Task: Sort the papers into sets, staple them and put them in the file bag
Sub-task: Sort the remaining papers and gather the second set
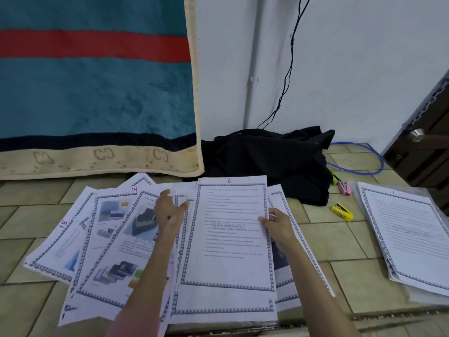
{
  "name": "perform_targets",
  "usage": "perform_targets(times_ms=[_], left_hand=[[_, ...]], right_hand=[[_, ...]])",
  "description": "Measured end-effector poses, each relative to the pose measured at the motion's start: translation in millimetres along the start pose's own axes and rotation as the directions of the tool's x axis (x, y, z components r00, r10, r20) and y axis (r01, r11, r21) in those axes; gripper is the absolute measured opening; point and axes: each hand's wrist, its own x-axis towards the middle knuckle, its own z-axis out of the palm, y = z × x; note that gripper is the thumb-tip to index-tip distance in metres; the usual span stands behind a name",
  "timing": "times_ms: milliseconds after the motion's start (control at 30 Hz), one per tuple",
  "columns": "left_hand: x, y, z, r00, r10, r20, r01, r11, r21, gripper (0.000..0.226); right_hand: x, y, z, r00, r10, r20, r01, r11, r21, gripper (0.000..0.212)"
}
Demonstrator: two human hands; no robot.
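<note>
Nearest, two forearms reach out over a fan of printed papers (116, 239) spread on the tiled floor (352, 239). The top sheet, marked 6 (228, 239), lies with its long axis running away from the person, right between the two hands. The right hand (277, 224) pinches that sheet's right edge, thumb on top and fingers curled beneath, so it is the hand that has it. The left hand (168, 210) rests just left of the sheet on the fanned pages, fingers fairly straight and spread, thumb pointing toward the sheet's left border, grasping nothing that I can see. Pages marked 14 and 15 fan off to the left. To the right, well apart, a second stack (408, 234) lies on what looks like a clear file bag. Beyond, a yellow stapler (342, 211) sits near a black heap of cloth (267, 156).
</note>
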Motion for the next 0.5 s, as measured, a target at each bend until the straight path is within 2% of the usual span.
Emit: perform_targets(times_ms=[67, 133, 300, 400, 467, 500], left_hand=[[-8, -9, 2, 0.994, 0.099, -0.047, -0.096, 0.994, 0.057, 0.048], [-16, -11, 4, 0.992, 0.122, -0.018, -0.122, 0.992, 0.036, 0.036], [-18, -4, 8, 0.987, -0.041, 0.153, 0.035, 0.999, 0.041, 0.044], [-11, -8, 8, 0.980, -0.004, 0.197, 0.036, 0.987, -0.160, 0.029], [-9, -12, 5, 0.983, 0.006, 0.184, 0.037, 0.973, -0.227, 0.033], [-9, -14, 2, 0.978, -0.001, 0.210, 0.048, 0.974, -0.223, 0.033]], right_hand=[[1, 4, -1, 1.000, 0.006, 0.003, -0.006, 0.998, 0.070, 0.006], [5, 9, -5, 0.999, 0.012, 0.033, -0.017, 0.989, 0.144, 0.007], [3, 11, -9, 0.996, 0.016, 0.091, -0.043, 0.954, 0.298, 0.023], [2, 12, -8, 0.998, -0.002, 0.060, -0.014, 0.961, 0.276, 0.015], [-1, 12, -5, 0.999, -0.039, 0.025, 0.034, 0.983, 0.179, 0.008], [-1, 13, -3, 0.998, -0.068, 0.005, 0.067, 0.992, 0.107, 0.018]])
